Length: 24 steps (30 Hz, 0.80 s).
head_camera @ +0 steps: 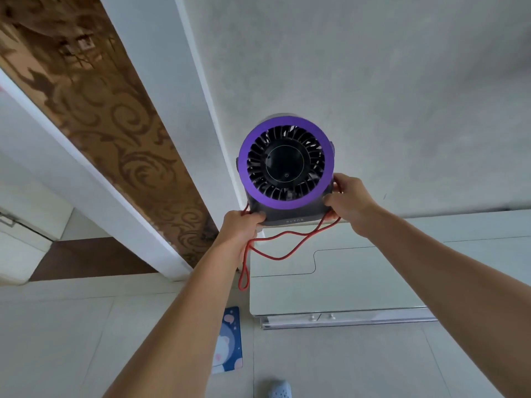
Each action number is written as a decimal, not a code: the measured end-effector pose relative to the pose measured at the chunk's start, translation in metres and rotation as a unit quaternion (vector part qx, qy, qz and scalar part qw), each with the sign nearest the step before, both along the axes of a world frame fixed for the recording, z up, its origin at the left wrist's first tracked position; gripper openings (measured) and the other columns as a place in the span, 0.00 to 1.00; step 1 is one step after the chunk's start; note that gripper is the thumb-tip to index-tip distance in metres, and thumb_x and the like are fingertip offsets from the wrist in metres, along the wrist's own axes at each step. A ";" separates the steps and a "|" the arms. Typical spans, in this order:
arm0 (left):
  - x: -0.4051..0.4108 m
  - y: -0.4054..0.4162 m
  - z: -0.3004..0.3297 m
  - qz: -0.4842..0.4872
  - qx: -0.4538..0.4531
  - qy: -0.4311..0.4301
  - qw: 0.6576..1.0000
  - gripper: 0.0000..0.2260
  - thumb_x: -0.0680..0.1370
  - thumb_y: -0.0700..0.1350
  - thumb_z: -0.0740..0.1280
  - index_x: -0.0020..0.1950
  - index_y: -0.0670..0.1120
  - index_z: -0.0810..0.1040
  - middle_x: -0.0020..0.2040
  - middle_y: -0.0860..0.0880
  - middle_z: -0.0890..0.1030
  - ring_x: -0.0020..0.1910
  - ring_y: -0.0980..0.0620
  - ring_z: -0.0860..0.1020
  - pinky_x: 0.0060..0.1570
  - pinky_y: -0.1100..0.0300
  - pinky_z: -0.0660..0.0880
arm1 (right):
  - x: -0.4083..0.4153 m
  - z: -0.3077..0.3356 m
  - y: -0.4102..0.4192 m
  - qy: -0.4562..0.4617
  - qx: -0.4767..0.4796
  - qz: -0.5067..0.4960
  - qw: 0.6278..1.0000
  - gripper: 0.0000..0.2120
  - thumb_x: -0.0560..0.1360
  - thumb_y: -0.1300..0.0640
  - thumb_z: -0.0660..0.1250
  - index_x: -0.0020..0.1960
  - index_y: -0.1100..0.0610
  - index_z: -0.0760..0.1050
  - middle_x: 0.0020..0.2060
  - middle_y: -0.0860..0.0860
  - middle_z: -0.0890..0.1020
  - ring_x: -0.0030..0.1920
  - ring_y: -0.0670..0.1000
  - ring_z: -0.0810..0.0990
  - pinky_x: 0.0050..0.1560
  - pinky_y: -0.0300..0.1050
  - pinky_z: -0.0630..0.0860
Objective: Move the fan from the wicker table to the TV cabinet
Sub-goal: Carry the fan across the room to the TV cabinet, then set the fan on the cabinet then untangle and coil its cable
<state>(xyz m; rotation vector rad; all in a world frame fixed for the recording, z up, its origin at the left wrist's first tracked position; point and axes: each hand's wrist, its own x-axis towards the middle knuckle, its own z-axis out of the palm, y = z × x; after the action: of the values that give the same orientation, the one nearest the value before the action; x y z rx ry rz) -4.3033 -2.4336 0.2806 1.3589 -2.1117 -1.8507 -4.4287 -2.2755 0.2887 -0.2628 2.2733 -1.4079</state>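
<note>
Fan (286, 168) pos.: held in both hands at arm's length, base sitting at or just above the near left corner of the white TV cabinet (373, 271); contact btw. base and cabinet top cannot be confirmed from this view. Orientation: upright, purple ring and black grille facing the wearer, backed by the pale wall. Grip, left hand (240, 225): fingers closed round the lower-left corner of the grey base, thumb on the front face. Grip, right hand (349, 201): fingers closed round the lower-right side of the housing, thumb near the ring edge. Both grips symmetric, one per side; neither hand is clearly nearer. Red cord (275, 248): runs through both hands, sags in a loop below the base, w/ a second loop hanging past the left wrist over the cabinet's left edge toward the tiled floor (71, 340). Key relation: the base sits very close to the corner, so the set-down spot lies further in and to the right of the present hold. Judgement: task is near its final step, approx. set-down phase. Risk: cord may get trapped under the base or drag the unit off the edge; clear it before release.
</note>
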 end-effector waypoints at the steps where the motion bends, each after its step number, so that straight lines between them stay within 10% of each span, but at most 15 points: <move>1: -0.007 -0.003 -0.009 -0.001 0.002 -0.001 1.000 0.10 0.78 0.45 0.67 0.54 0.39 0.77 0.30 0.49 0.72 0.20 0.57 0.71 0.18 0.68 0.65 | -0.007 -0.010 -0.003 -0.008 -0.002 -0.002 1.000 0.20 0.74 0.74 0.57 0.58 0.57 0.75 0.39 0.52 0.76 0.35 0.59 0.80 0.47 0.60 0.82; 16: -0.092 -0.045 -0.166 -0.004 0.030 -0.044 0.999 0.11 0.79 0.44 0.66 0.59 0.40 0.76 0.31 0.49 0.69 0.25 0.55 0.67 0.22 0.66 0.65 | -0.089 -0.181 -0.048 -0.059 0.034 -0.022 0.997 0.21 0.73 0.74 0.60 0.60 0.55 0.75 0.45 0.50 0.80 0.30 0.53 0.80 0.41 0.52 0.84; 24: -0.112 -0.041 -0.242 0.028 0.050 -0.036 0.998 0.06 0.79 0.43 0.67 0.43 0.43 0.75 0.30 0.49 0.68 0.28 0.54 0.66 0.36 0.59 0.68 | -0.108 -0.246 -0.052 -0.059 0.001 -0.025 0.998 0.21 0.74 0.74 0.63 0.60 0.54 0.77 0.43 0.48 0.80 0.41 0.53 0.81 0.40 0.48 0.83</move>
<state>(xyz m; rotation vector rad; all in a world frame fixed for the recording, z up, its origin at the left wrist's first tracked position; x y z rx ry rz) -4.4156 -2.4751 0.0387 1.5127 -2.0143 -1.9385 -4.5363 -2.3274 0.0431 -0.1192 2.1997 -1.4073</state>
